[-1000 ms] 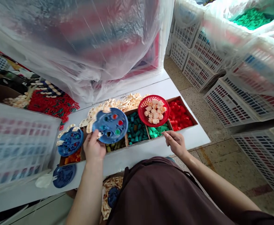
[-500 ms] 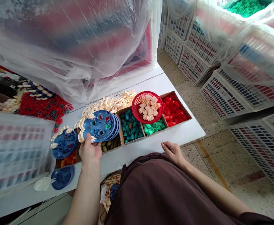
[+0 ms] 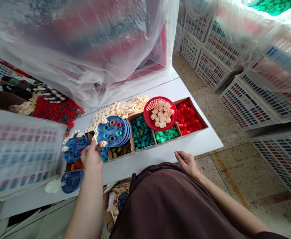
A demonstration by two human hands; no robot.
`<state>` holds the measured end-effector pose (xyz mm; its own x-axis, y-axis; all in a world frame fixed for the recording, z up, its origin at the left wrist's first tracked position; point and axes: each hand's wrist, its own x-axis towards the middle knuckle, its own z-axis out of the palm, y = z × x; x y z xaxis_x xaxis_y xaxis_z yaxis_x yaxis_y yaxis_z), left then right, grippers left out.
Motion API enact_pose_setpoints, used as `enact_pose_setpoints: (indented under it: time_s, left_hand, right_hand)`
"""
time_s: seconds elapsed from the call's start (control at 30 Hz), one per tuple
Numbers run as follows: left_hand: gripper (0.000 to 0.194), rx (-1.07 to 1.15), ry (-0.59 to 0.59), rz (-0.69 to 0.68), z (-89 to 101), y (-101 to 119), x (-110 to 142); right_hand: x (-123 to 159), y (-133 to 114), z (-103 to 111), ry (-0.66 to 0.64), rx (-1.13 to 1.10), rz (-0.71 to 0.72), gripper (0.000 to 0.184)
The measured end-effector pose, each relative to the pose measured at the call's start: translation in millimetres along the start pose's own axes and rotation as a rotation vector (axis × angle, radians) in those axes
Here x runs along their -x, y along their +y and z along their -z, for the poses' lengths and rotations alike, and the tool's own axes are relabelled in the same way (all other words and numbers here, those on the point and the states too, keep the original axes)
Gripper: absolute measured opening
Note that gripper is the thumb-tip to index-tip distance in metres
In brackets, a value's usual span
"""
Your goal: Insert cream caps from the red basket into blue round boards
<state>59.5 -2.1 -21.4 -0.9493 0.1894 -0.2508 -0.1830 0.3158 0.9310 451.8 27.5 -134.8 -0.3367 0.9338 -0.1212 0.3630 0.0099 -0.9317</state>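
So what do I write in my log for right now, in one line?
left hand: beside blue plastic disc stack | right hand: empty, at edge of white table

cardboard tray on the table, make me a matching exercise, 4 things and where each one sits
Things:
1. red mesh basket
2. stack of blue discs
3. teal caps
4. red caps

Places:
A. In the far-right end compartment of the cardboard tray
B. Over the compartment of olive-green pieces
C. On top of the tray, holding cream pieces
D. In the compartment between the olive-green pieces and the bright green caps

Pairs: 1-C, 2-B, 3-D, 4-A
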Motion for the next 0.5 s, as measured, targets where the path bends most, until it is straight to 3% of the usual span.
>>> enact_pose_setpoints:
  time_s: [0.13, 0.3, 0.4, 0.5]
  left_hand:
    - [0.049, -0.094, -0.087, 0.03, -0.1, -0.3, -3.3]
    - [0.058, -0.001, -0.034, -0.037, -6.9, 0.2, -3.4]
    - [0.052, 0.11, -0.031, -0.059, -8.0, 6.0, -7.4]
    - [0.04, 0.195, -0.009, -0.097, 10.5, 21.1, -28.5]
  right_hand:
    - [4.8, -3.4, -3.8, -0.044, 0.017, 0.017, 0.061]
    - [1.0, -10.7, -6.9, -0.053, 0.053, 0.031, 0.064]
    - [-1.8, -17.1, -13.5, -0.088, 0.077, 0.049, 0.065]
    - [-3.8, -25.2, -22.4, -0.136, 0.096, 0.072, 0.066]
